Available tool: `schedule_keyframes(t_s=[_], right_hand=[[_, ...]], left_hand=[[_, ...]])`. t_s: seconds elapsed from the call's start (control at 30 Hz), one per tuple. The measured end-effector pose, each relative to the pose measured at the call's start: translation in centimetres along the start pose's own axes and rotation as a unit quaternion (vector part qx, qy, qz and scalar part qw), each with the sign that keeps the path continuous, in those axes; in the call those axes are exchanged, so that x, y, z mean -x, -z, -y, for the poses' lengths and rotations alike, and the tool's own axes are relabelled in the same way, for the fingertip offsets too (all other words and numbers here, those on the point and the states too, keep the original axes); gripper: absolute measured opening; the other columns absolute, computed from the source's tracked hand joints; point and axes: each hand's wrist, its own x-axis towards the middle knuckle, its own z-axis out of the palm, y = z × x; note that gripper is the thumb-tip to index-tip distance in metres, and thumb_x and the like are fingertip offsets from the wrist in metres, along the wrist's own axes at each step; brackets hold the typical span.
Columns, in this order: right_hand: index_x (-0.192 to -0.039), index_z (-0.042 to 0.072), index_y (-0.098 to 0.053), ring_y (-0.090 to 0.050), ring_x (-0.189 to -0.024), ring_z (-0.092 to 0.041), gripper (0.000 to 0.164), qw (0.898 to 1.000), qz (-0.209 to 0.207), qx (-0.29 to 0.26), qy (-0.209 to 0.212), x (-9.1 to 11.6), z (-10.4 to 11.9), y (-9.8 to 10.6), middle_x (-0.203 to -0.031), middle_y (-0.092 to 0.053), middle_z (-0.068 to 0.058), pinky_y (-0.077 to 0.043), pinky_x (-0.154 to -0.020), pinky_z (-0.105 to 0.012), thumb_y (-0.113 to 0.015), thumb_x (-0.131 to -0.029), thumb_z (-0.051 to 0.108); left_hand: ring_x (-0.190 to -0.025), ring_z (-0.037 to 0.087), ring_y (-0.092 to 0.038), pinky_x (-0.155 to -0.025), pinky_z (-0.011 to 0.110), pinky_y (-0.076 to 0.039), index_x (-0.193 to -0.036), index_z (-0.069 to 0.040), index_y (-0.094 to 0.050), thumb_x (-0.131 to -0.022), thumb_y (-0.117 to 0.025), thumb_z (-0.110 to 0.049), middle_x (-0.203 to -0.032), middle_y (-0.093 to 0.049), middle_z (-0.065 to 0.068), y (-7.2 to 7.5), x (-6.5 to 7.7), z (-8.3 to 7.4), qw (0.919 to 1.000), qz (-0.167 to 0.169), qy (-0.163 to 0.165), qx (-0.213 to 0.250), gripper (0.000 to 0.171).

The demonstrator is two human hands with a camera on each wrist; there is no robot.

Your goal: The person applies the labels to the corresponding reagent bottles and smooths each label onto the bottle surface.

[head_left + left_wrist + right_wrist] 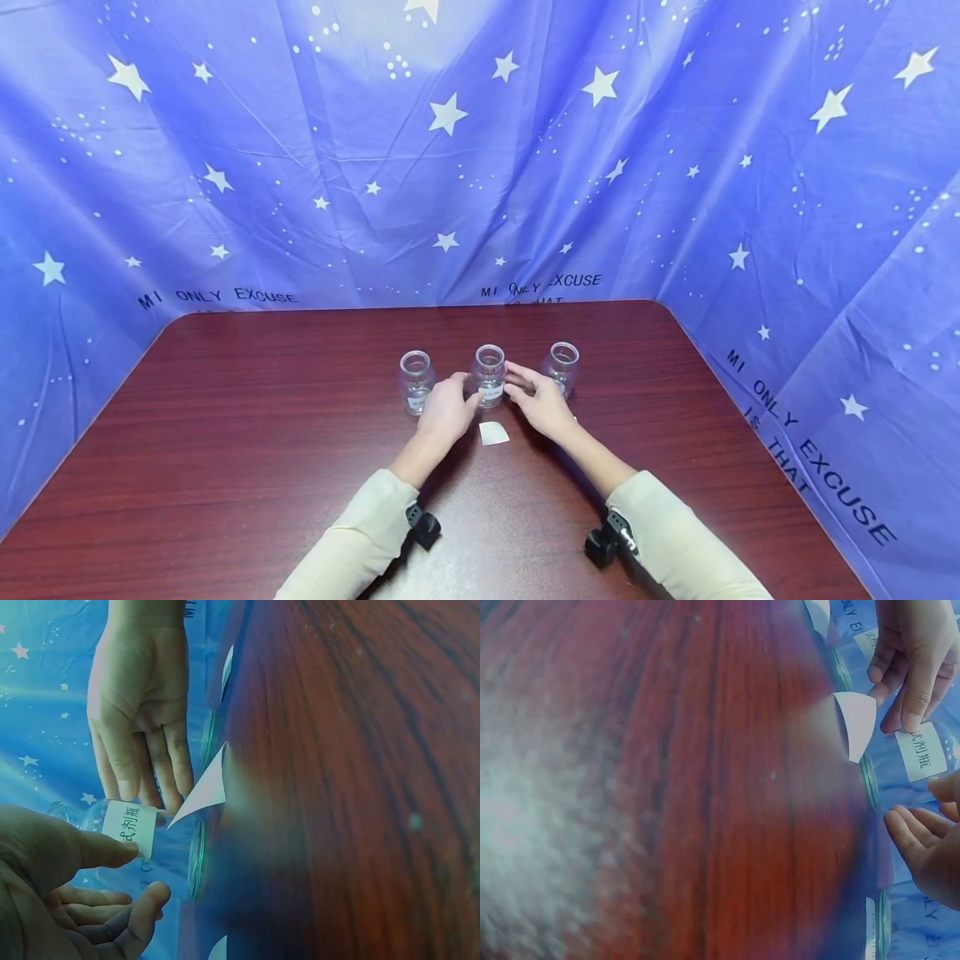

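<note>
A curtained booth, starry blue drapes [337, 125] behind and beside a wood-grain table [262, 433].

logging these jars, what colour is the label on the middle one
The label is white with dark characters, best in the right wrist view.

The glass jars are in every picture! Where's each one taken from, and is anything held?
No robot here, just a person's bare left hand and right hand. The wide picture comes from a camera on the head; the others come from black wrist cameras. On the dark red table stand three clear glass jars, with a small piece of white paper in front of the middle one. The left thumb touches that jar's white label; I can't tell whether the hand grips. The right hand is beside it, fingers fairly straight.
</note>
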Motion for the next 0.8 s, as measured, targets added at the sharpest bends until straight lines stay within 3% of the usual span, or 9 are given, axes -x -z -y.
schedule_keyframes(t_s=[0.17,0.33,0.57,0.8], right_hand=[[-0.132,-0.002,-0.046,-0.062,-0.105,-0.035,0.055,1.0,0.009,0.015,-0.005,0.1,-0.3,-0.5,-0.118,-0.061,-0.025,-0.052,-0.088,-0.034,-0.068,-0.082,0.004],[-0.133,0.001,-0.045,-0.063,-0.1,-0.032,0.065,0.999,0.011,0.046,0.004,0.1,-0.5,-1.1,-0.114,-0.064,-0.02,-0.052,-0.086,-0.038,-0.076,-0.076,0.01],[-0.13,-0.003,-0.048,-0.065,-0.098,-0.03,0.055,0.998,-0.004,0.055,0.015,0.0,-0.5,-1.1,-0.111,-0.065,-0.021,-0.053,-0.085,-0.035,-0.071,-0.081,0.009],[-0.134,0.0,-0.047,-0.063,-0.107,-0.03,0.051,0.997,0.012,0.077,0.009,-0.2,-0.6,-0.5,-0.117,-0.064,-0.019,-0.05,-0.091,-0.036,-0.064,-0.087,0.01]], left_hand=[[-0.091,0.033,-0.067,-0.078,0.043,-0.053,-0.116,0.003,-0.058,-0.083,-0.068,-0.02,-0.101,-0.069,0.019,-0.3,-0.1,0.0,1.0,0.005,-0.004,-0.004,0.041],[-0.091,0.03,-0.067,-0.077,0.041,-0.053,-0.118,0.002,-0.058,-0.084,-0.067,-0.019,-0.1,-0.069,0.016,-0.7,-0.2,0.2,0.9999,0.011,0.005,0.0,0.041],[-0.087,0.029,-0.068,-0.074,0.041,-0.053,-0.117,0.001,-0.059,-0.084,-0.067,-0.019,-0.096,-0.07,0.014,-0.8,-0.3,0.1,0.9999,0.012,0.002,-0.001,0.039],[-0.091,0.028,-0.068,-0.077,0.04,-0.054,-0.119,0.001,-0.058,-0.085,-0.065,-0.018,-0.1,-0.07,0.014,-0.4,-0.3,0.0,0.9997,0.024,0.011,0.002,0.039]])
